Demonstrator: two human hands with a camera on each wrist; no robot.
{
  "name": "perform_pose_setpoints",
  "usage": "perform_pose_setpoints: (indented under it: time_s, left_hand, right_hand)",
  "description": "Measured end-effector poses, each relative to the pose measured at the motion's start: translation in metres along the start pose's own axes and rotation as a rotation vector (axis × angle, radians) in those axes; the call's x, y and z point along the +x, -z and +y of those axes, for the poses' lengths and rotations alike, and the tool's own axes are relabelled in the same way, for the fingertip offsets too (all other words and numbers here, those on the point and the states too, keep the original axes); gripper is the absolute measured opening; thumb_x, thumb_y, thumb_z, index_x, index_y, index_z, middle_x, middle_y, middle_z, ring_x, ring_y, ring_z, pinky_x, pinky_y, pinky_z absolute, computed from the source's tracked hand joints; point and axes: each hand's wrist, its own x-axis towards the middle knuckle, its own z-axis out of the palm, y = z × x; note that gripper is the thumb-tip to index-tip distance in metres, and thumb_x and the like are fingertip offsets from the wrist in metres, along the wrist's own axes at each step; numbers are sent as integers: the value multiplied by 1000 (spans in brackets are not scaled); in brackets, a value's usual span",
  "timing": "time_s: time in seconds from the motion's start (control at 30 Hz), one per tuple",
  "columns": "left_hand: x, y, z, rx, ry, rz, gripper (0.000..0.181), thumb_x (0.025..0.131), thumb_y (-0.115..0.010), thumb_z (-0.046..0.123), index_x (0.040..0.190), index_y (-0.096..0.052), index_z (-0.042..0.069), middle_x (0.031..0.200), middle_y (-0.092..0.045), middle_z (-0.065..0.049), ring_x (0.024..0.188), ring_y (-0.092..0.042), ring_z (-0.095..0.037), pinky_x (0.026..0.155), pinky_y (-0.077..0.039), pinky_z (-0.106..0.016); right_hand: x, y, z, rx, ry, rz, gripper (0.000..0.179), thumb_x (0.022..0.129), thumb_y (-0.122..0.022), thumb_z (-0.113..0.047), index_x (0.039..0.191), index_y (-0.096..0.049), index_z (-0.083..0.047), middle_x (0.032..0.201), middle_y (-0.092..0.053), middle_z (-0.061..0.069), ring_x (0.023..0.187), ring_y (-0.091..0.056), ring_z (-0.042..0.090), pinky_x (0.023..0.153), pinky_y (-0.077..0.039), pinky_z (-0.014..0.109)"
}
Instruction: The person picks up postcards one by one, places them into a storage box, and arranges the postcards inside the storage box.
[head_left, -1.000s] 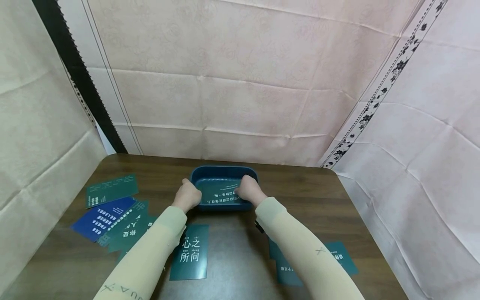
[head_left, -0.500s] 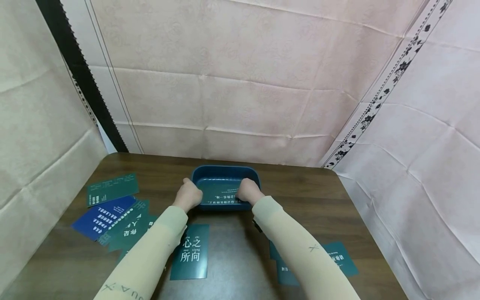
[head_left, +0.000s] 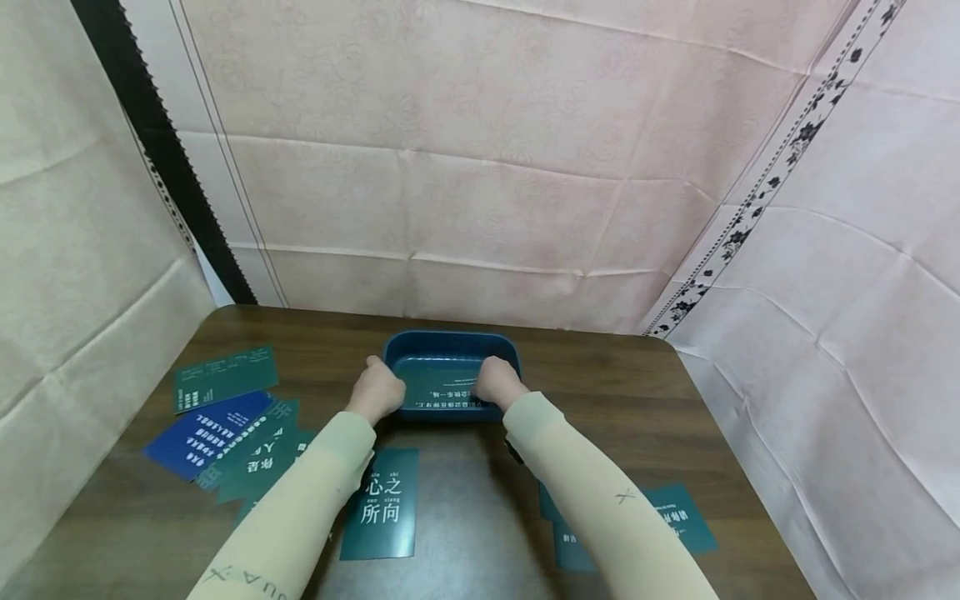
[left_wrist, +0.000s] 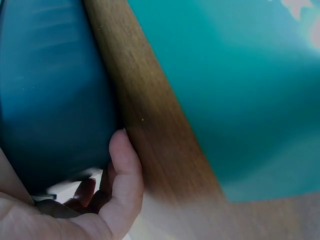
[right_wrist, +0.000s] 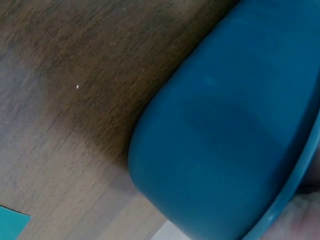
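A dark teal-blue rectangular tray (head_left: 450, 337) sits near the far edge of the table, with a green printed card (head_left: 438, 383) inside it. My left hand (head_left: 377, 392) grips the tray's near left corner; in the left wrist view a curled finger (left_wrist: 125, 160) lies against its outer wall. At the near right side, my right hand (head_left: 498, 383) holds the rim, its fingers reaching over into the tray and covering part of the card. Only a bit of that hand (right_wrist: 295, 220) shows past the rim in the right wrist view.
A green card (head_left: 382, 517) lies on the wooden table (head_left: 480, 517) in front of the tray. Several overlapping green cards and a blue card (head_left: 206, 437) spread at the left. More green cards (head_left: 681, 517) lie partly under the right forearm. Pale cloth walls (head_left: 450, 208) rise behind and beside the table.
Over the first half second the tray's right side shifted slightly right and the right forearm swung a little left. Since then almost nothing has moved; both hands stay on the tray.
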Motion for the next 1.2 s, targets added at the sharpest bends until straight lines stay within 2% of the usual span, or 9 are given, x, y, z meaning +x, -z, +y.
perform_pose_setpoints:
  time_s: [0.13,0.27,0.4,0.5,0.6,0.73,0.83,1.0,1.2]
  left_hand:
    - [-1,1,1,4,5,-7,73,98,-44,12,148,6,-7,127,-46,-30,96,-54,-37,66,-49,-36]
    - [-3,0,2,4,3,-6,73,98,-43,13,148,5,-7,126,-46,-29,95,-54,-37,63,-47,-35]
    - [-4,0,3,0,1,4,72,97,-43,12,148,3,-7,122,-47,-28,92,-54,-37,59,-46,-35]
    - [-3,0,2,11,-4,6,72,96,-43,12,148,3,-7,119,-47,-27,90,-54,-36,58,-45,-35]
    - [-3,0,1,27,-17,6,72,96,-41,11,147,5,-9,114,-49,-26,87,-55,-35,57,-44,-35]
    - [-2,0,1,43,-17,2,72,96,-40,12,147,7,-9,104,-52,-24,78,-56,-34,54,-43,-35]
    - [-1,2,0,43,-11,-1,73,96,-40,12,147,7,-9,100,-52,-23,75,-56,-33,54,-43,-35]
    - [1,3,-1,41,-1,0,73,97,-41,13,147,7,-8,103,-52,-24,77,-57,-33,54,-44,-35]
    - [4,-2,1,41,2,0,75,97,-42,14,148,9,-7,95,-54,-21,67,-57,-29,51,-44,-33]
  right_hand:
    - [-1,-2,3,-2,11,22,21,86,-73,-20,96,-71,-2,101,-68,8,78,-59,19,79,-52,38]
    - [-2,-4,4,-3,16,36,30,87,-72,-19,110,-66,0,111,-65,10,86,-59,19,87,-51,40]
    - [-3,-4,3,-2,31,47,55,88,-71,-18,133,-49,4,127,-57,15,102,-58,23,94,-47,42]
    - [-6,-2,3,0,48,57,68,89,-70,-21,142,-37,5,131,-54,17,108,-58,24,93,-48,42]
    - [-12,5,5,34,87,67,57,91,-68,-23,136,-44,3,120,-60,15,98,-61,23,86,-51,41]
    - [-27,18,11,87,138,111,37,92,-66,-27,119,-55,-4,104,-63,9,83,-58,20,77,-51,39]
    - [-40,26,15,110,159,153,37,92,-66,-29,119,-56,-6,100,-63,7,80,-58,19,75,-51,38]
    - [-61,40,27,158,169,185,42,89,-70,-36,118,-57,-9,98,-62,4,85,-58,18,74,-52,35]
    - [-78,53,57,161,180,164,51,83,-73,-46,119,-58,-12,102,-62,2,89,-58,17,78,-52,38]
